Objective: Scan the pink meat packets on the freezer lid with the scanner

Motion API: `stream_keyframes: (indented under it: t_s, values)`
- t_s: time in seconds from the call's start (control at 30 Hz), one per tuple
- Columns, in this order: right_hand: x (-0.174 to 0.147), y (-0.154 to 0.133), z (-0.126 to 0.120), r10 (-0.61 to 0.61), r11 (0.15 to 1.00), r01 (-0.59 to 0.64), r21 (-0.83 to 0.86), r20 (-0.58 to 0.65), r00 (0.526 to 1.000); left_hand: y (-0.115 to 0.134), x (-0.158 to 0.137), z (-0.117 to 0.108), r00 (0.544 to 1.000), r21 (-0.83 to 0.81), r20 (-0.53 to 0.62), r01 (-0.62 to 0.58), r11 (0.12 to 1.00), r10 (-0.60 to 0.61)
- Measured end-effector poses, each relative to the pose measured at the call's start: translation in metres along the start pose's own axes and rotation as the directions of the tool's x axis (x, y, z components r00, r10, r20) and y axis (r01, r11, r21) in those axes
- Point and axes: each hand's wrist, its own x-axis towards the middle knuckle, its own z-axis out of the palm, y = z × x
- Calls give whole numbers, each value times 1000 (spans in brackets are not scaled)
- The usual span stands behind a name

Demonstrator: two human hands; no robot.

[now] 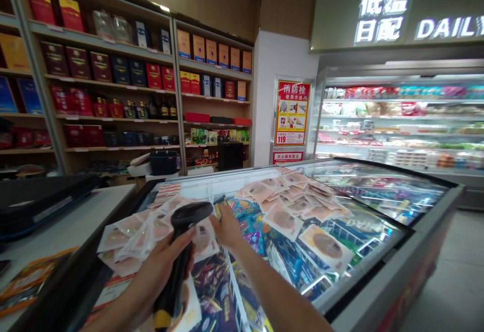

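Note:
My left hand [162, 261] is closed around the handle of a black barcode scanner [180, 261] with a yellow lower end. The scanner's head points forward, away from me. Beyond it, my right hand [228, 226] is closed at the edge of a flat clear-and-white packet [204, 241] with a printed label; its fingertips are partly hidden. Left of the scanner, a loose heap of similar packets [138, 234] lies on the freezer's glass top. A bigger pile of pale pink-backed packets [295, 193] is spread to the right of my right hand.
A glass-topped chest freezer [427, 231] with colourful bags inside fills the foreground. At left, a counter [109, 203] holds a black device [45, 201] and an orange-and-black packet [36, 281]. Shelves of boxes [147, 77] and a lit refrigerated display [401, 120] stand behind.

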Motion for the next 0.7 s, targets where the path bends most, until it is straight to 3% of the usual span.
stream_keyframes:
  t_s: [0.13, 0.2, 0.27, 0.47, 0.63, 0.7]
  values:
    - [-9, 61, -75, 223, 957, -221, -190, -13, 975, -2, 6, 15, 995, -39, 97, -29, 999, 32]
    - [-21, 91, -108, 340, 875, -348, -336, -86, 937, -2, 8, 25, 986, -62, 161, -37, 997, 47]
    - [-33, 116, -130, 454, 789, -440, -430, -74, 888, -2, 9, 37, 975, -52, 214, -48, 998, 58]
    - [-49, 144, -136, 433, 791, -399, -463, -37, 901, -5, 8, 67, 957, -39, 280, -66, 997, 75]
    - [-48, 141, -135, 281, 938, -310, -155, -181, 942, -9, 6, 77, 953, -73, 299, -28, 997, 48]
    - [-49, 143, -138, 271, 959, -284, -6, -280, 921, -9, 4, 80, 946, -63, 321, -22, 998, 41]
